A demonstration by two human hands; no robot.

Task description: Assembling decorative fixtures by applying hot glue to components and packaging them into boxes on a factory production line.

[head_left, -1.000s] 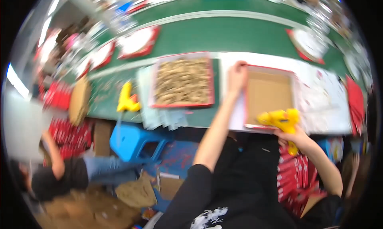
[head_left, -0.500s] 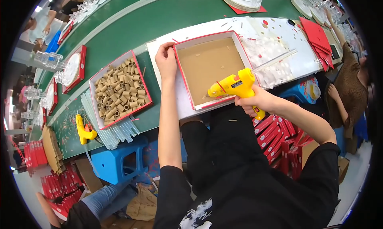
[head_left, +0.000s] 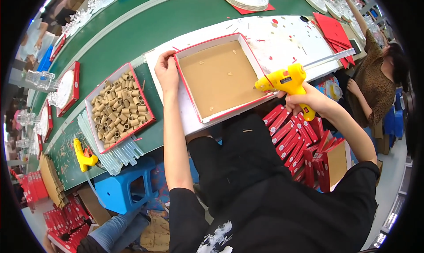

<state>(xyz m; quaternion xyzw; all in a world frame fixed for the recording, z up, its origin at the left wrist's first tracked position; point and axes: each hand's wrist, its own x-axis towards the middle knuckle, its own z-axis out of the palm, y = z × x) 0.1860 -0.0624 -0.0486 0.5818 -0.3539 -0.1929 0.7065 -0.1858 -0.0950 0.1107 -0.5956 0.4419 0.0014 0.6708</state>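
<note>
A shallow red-rimmed box (head_left: 197, 119) with a brown cardboard bottom lies on the white sheet before me. My left hand (head_left: 168, 74) grips its left wall near the far corner. In my right hand (head_left: 311, 99) is a yellow hot glue gun (head_left: 286, 79), its nozzle pointing left above the box's near right part. Out of the gun's back end sticks a long clear glue stick (head_left: 329, 58). Several small glue blobs (head_left: 229, 74) dot the cardboard, one of them close to the near left corner.
To the left stands a box of short cardboard tubes (head_left: 119, 107) beside clear glue sticks (head_left: 115, 158) and a second yellow glue gun (head_left: 84, 156). Red sheets (head_left: 333, 32) lie at the right. Below are a blue stool (head_left: 117, 191) and stacked red boxes (head_left: 291, 140). A co-worker (head_left: 375, 83) is at right.
My right hand has carried the glue gun from the box's near left corner toward its near right side. A glue blob now shows at that left corner. The whole view has shifted somewhat.
</note>
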